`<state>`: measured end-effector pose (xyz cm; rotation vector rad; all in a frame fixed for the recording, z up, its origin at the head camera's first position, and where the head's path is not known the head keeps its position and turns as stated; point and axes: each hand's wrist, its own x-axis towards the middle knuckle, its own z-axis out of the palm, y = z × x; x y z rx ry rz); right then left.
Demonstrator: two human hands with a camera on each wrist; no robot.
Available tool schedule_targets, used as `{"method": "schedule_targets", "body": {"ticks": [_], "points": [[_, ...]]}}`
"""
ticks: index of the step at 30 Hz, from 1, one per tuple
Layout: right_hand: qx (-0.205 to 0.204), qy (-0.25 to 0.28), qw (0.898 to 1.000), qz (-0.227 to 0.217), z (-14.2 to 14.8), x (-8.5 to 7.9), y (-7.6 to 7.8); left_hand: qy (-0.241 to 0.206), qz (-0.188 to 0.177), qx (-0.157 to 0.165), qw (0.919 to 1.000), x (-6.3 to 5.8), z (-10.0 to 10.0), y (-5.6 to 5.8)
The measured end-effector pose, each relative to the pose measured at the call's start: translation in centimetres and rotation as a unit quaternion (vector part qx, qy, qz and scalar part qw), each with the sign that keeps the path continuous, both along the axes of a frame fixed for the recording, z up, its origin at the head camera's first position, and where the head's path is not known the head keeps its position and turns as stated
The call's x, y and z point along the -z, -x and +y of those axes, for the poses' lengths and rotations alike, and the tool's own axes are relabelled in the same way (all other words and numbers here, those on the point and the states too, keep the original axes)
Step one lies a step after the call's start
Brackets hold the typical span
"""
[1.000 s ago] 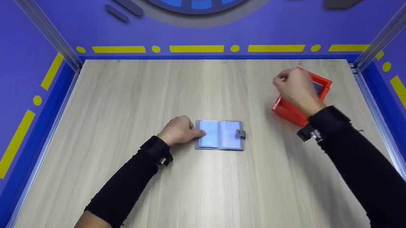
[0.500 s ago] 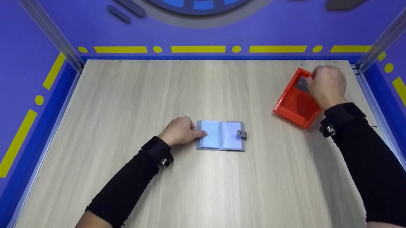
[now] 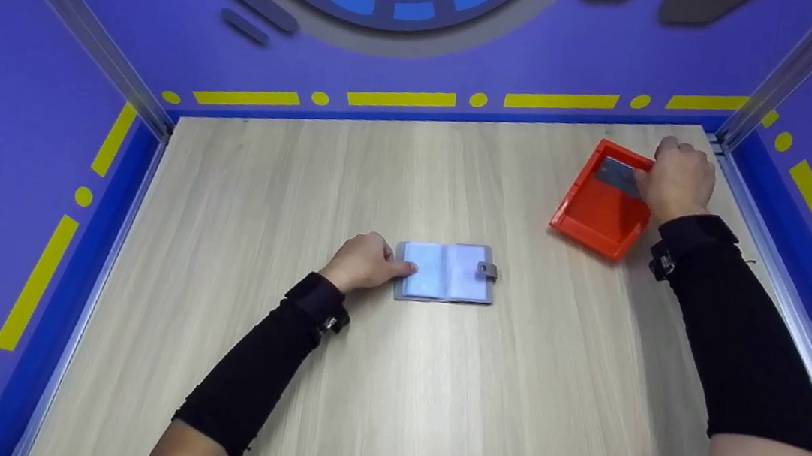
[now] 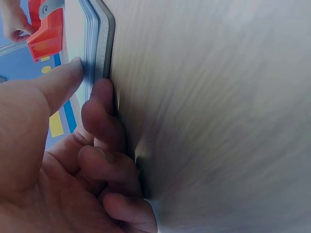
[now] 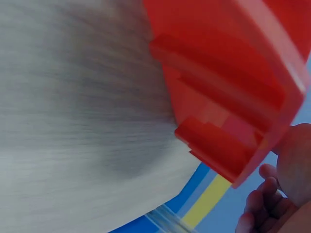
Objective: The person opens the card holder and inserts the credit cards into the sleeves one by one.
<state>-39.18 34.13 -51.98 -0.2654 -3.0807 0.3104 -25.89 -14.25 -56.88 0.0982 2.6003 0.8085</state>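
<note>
An open card holder (image 3: 447, 271) with a grey cover, clear sleeves and a snap strap lies on the table. My left hand (image 3: 364, 263) pinches its left edge. The left wrist view shows the thumb (image 4: 63, 85) on the sleeves and curled fingertips against the cover's edge. A shallow red tray (image 3: 599, 218) sits at the back right, with a dark grey card (image 3: 617, 176) at its far end. My right hand (image 3: 681, 178) is at the tray's right side, thumb reaching over the rim by the card. Its fingers (image 5: 265, 206) curl outside the tray; the thumb tip's contact is hidden.
Pale wood-grain table (image 3: 289, 193) spreads around both hands. Blue-purple panels with yellow marks stand at the back and sides, and a metal rail (image 3: 772, 266) runs along the right edge, close to my right arm.
My right hand has moved from over the tray's left part to its right side, uncovering the dark card. The left hand and card holder have stayed in place.
</note>
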Motion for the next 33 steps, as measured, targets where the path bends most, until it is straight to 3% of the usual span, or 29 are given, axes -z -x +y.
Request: {"method": "schedule_targets", "body": {"ticks": [8,17,25,33], "points": [[0.003,-0.013,1.0,-0.001,0.2,1.0,0.2,0.007,-0.003,0.001,1.0,0.1,-0.1,0.0],[-0.006,-0.018,1.0,0.005,0.2,0.6,0.7,0.012,-0.002,0.007,0.9999,0.0,-0.1,0.1],[-0.025,-0.028,0.998,0.04,0.2,0.2,0.4,0.015,-0.002,0.003,0.9999,-0.1,0.0,0.1],[-0.04,-0.042,0.998,0.035,0.2,-0.5,0.1,0.011,-0.001,0.0,0.9999,0.1,0.0,0.0]]}}
